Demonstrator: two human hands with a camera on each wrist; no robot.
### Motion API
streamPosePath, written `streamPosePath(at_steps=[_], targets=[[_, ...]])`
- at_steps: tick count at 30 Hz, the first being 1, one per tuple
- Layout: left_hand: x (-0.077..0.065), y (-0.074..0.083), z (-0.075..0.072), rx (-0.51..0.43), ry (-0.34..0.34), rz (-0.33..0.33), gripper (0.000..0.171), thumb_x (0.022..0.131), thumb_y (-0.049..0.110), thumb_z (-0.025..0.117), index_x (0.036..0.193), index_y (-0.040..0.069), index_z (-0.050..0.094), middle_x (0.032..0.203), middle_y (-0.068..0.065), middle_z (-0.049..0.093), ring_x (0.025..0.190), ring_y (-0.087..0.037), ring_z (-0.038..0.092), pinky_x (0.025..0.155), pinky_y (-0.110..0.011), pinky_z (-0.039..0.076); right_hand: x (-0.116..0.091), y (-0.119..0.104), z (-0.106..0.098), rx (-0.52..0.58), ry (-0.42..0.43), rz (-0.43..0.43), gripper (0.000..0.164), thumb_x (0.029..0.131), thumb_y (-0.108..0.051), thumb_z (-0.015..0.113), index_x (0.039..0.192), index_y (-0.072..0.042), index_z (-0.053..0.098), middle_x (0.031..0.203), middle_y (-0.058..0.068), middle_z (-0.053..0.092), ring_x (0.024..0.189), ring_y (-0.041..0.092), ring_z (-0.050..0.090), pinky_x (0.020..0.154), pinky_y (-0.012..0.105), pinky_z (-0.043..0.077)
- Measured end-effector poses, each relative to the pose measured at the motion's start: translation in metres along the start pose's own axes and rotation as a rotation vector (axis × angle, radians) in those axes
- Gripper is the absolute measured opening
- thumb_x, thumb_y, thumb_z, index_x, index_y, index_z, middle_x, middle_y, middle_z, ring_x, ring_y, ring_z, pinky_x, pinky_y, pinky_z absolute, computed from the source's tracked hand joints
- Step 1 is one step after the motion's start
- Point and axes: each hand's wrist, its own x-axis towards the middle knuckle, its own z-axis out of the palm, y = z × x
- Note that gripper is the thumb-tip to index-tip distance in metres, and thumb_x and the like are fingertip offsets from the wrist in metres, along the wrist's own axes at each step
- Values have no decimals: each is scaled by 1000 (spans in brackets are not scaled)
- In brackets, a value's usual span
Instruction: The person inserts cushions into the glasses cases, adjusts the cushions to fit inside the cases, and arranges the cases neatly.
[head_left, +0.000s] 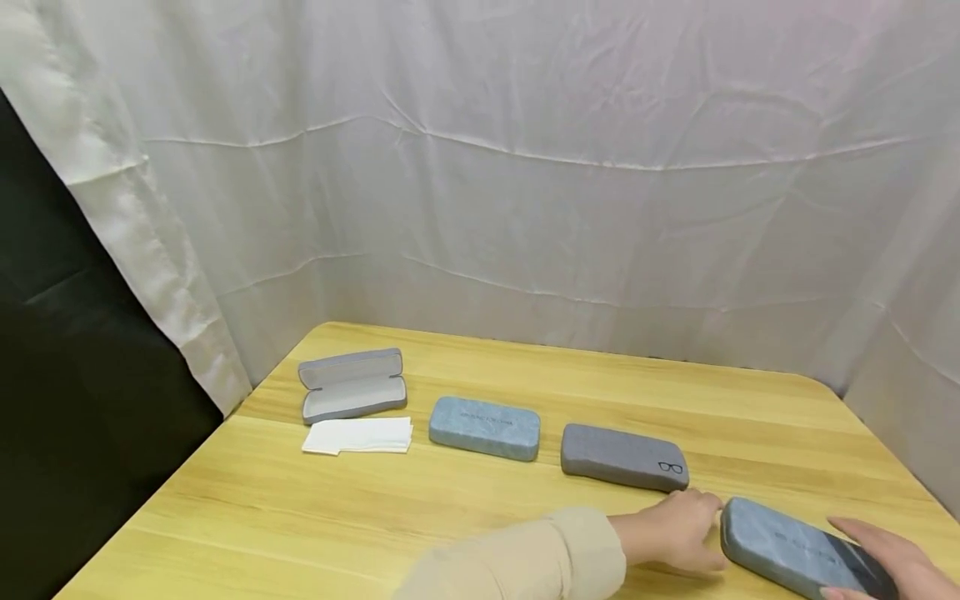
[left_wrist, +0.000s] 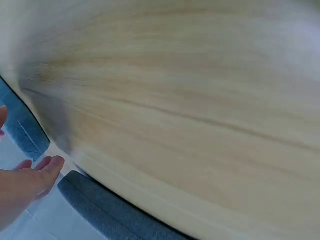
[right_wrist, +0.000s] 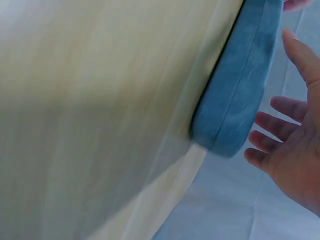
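Note:
A pale blue glasses case [head_left: 787, 546], closed, lies at the front right of the table. My left hand [head_left: 671, 529] is beside its left end, between it and a closed grey glasses case [head_left: 622, 456] with a small glasses print. In the left wrist view that hand [left_wrist: 30, 185] has its fingers extended between the two cases. My right hand [head_left: 892, 562] is at the blue case's right end, casting a dark shadow there. The right wrist view shows the right hand [right_wrist: 295, 135] with fingers spread beside the blue case [right_wrist: 240, 80], not wrapped round it.
Further left on the wooden table [head_left: 337, 508] lies another closed blue glasses case [head_left: 485, 427]. An open grey glasses case [head_left: 354, 386] stands at the far left, with white folded cloths [head_left: 358, 435] in front of it. A white curtain [head_left: 525, 208] hangs behind the table.

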Motion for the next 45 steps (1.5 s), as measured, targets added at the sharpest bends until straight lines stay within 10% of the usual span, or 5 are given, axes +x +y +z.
streamPosePath(at_steps=[11,20,25,45], targets=[[-39,-15,-11,-24,29,89,55,89,43,57,137,21,40,138,14,42,128,0,38,101,-10,32,-1,-48,16,70,287,-122,68,75,-30,75,126,5,47,121,31,51,104,48,45,78,55,38],[-69,-41,-21,-45,73,138,56,90,41,57,138,17,40,139,10,43,128,-3,40,101,-13,34,12,-76,29,10,513,-409,72,57,-23,86,122,-13,56,113,-1,55,109,-22,18,72,18,40],[-88,-56,-25,-59,112,126,55,90,40,57,137,16,42,138,8,46,128,-6,41,103,-17,35,18,-91,38,52,574,-518,76,52,-22,88,121,-13,57,112,-6,53,115,-20,19,85,3,18],[-161,-99,-31,-158,124,62,53,91,34,57,136,10,41,140,-3,45,130,-18,41,103,-30,41,35,-174,35,141,428,-549,52,74,-24,77,121,-10,58,115,-4,57,106,-1,44,73,26,50]])
